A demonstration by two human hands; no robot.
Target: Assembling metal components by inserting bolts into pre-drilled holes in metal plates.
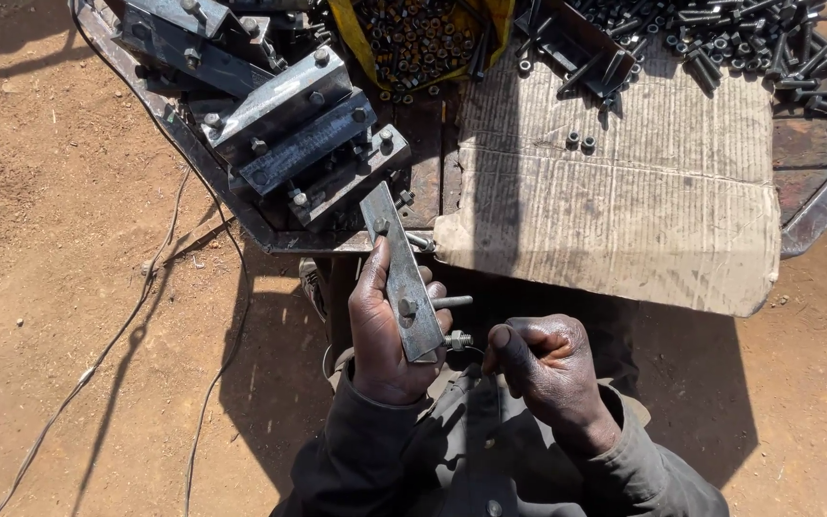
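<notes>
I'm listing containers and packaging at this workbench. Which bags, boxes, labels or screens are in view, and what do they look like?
Yellow bag: top centre of the bench, open, full of small dark nuts.
Flattened cardboard sheet: right of centre, tan, creased, overhanging the bench edge, bolts scattered along its far side.
No labels, signs or screens show.

**Dull steel, worn cardboard**

A matt grey steel plate (402, 278) with threaded metal bolts (458, 339) is gripped. Rough, creased cardboard (624, 201) is spread beside stacked dull steel brackets (289, 124). Dark metal bolts (748, 38) are heaped behind.
</notes>
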